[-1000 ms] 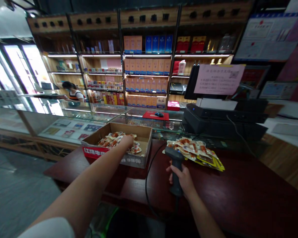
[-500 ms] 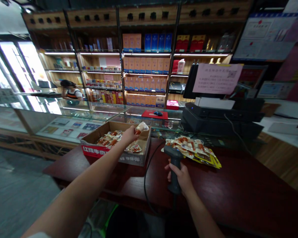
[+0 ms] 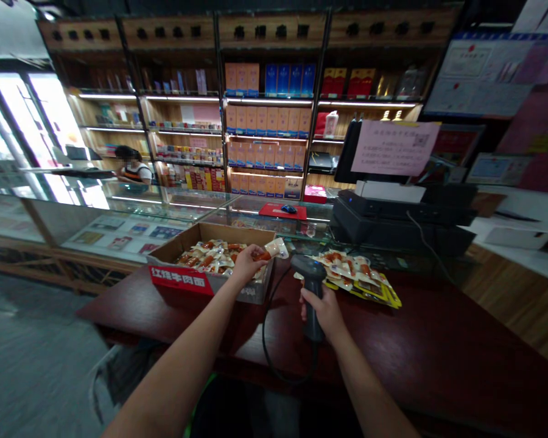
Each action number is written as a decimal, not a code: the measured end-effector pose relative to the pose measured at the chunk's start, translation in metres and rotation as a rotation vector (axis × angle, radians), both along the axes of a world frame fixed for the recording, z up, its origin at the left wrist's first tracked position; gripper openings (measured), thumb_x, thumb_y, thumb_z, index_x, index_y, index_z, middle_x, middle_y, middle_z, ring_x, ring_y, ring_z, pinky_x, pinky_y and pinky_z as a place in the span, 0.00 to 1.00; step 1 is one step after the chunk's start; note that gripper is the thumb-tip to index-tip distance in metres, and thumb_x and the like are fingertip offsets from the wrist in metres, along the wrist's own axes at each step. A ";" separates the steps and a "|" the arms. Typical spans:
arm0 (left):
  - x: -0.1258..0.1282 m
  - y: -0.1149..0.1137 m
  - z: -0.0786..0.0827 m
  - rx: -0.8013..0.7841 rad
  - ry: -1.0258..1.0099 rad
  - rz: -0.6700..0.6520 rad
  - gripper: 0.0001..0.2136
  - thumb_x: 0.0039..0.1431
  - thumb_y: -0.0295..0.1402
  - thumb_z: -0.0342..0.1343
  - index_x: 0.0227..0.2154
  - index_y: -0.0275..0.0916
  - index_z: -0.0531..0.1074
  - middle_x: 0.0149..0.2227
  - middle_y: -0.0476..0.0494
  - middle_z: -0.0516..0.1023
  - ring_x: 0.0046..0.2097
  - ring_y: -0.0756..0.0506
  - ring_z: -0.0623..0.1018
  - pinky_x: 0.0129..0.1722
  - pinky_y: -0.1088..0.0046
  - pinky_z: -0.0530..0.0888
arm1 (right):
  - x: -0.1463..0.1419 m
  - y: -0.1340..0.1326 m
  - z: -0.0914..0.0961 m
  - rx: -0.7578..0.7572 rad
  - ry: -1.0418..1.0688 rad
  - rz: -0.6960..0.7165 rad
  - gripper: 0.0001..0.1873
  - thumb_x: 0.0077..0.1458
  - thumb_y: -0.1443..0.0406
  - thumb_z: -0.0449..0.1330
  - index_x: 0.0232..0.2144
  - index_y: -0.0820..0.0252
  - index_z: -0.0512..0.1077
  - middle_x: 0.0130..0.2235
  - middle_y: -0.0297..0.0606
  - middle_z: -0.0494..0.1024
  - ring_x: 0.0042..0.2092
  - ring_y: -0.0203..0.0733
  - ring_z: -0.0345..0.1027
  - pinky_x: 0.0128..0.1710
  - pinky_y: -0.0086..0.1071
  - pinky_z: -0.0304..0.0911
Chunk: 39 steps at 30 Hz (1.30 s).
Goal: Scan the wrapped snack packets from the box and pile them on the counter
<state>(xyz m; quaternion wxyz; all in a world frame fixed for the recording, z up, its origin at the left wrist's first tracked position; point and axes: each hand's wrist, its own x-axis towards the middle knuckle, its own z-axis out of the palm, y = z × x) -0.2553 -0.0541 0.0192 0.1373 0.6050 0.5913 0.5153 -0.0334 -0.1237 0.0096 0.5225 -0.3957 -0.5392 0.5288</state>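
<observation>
My left hand (image 3: 249,266) pinches a packaged sausage (image 3: 274,249), a reddish-brown piece in clear and white wrapping, over the right rim of a cardboard box (image 3: 178,279). Inside the box lie several similar snack packets (image 3: 210,255). My right hand (image 3: 322,307) is wrapped round the handle of a dark barcode scanner (image 3: 309,267), held upright with its head toward the sausage. A black cable (image 3: 265,340) loops from the scanner's base. Just behind and right of the scanner, a pile of snack packets (image 3: 347,267) lies on the table, partly over yellow packs (image 3: 383,295).
The dark red wooden table (image 3: 415,347) meets a glass counter (image 3: 164,210). A computer mouse (image 3: 288,208) rests on a red mat (image 3: 267,211). A monitor with a pink sign (image 3: 393,148) stands at right. Behind the counter at left is a person (image 3: 134,167).
My left hand has moved right and slightly down with the sausage, closer to the scanner. My right hand has raised the scanner slightly and shifted it left.
</observation>
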 end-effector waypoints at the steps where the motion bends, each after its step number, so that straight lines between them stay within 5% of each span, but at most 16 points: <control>1: 0.000 0.000 0.000 0.003 0.006 -0.002 0.11 0.37 0.25 0.64 0.27 0.39 0.69 0.26 0.53 0.73 0.30 0.50 0.72 0.33 0.75 0.67 | 0.000 0.000 0.001 0.002 0.000 -0.003 0.19 0.41 0.56 0.63 0.33 0.61 0.66 0.18 0.26 0.69 0.14 0.33 0.62 0.12 0.26 0.60; 24: 0.007 0.015 0.001 0.066 -0.109 -0.010 0.10 0.36 0.30 0.63 0.24 0.37 0.68 0.23 0.53 0.71 0.27 0.51 0.70 0.29 0.77 0.65 | 0.018 0.000 -0.004 -0.043 0.065 -0.049 0.21 0.39 0.57 0.64 0.34 0.63 0.67 0.19 0.28 0.71 0.14 0.34 0.62 0.12 0.27 0.60; 28: 0.043 0.032 0.009 0.024 -0.341 -0.021 0.11 0.33 0.33 0.65 0.21 0.36 0.69 0.19 0.52 0.71 0.23 0.51 0.70 0.25 0.77 0.65 | 0.044 0.003 -0.004 -0.029 0.079 -0.132 0.20 0.38 0.55 0.65 0.31 0.62 0.67 0.19 0.29 0.72 0.14 0.33 0.62 0.12 0.26 0.60; 33: 0.124 0.052 0.003 -0.242 -0.700 -0.308 0.13 0.29 0.29 0.67 0.23 0.32 0.74 0.19 0.47 0.74 0.22 0.50 0.72 0.26 0.73 0.69 | 0.088 0.003 -0.006 -0.028 0.075 -0.264 0.18 0.37 0.55 0.65 0.27 0.62 0.68 0.18 0.31 0.73 0.13 0.34 0.62 0.12 0.27 0.60; 39: 0.219 0.075 -0.009 -0.370 -0.632 -0.361 0.11 0.37 0.25 0.64 0.29 0.32 0.76 0.23 0.45 0.77 0.25 0.48 0.76 0.29 0.72 0.72 | 0.137 0.000 -0.006 -0.033 0.081 -0.376 0.20 0.36 0.54 0.66 0.28 0.62 0.69 0.17 0.32 0.73 0.13 0.35 0.62 0.12 0.28 0.61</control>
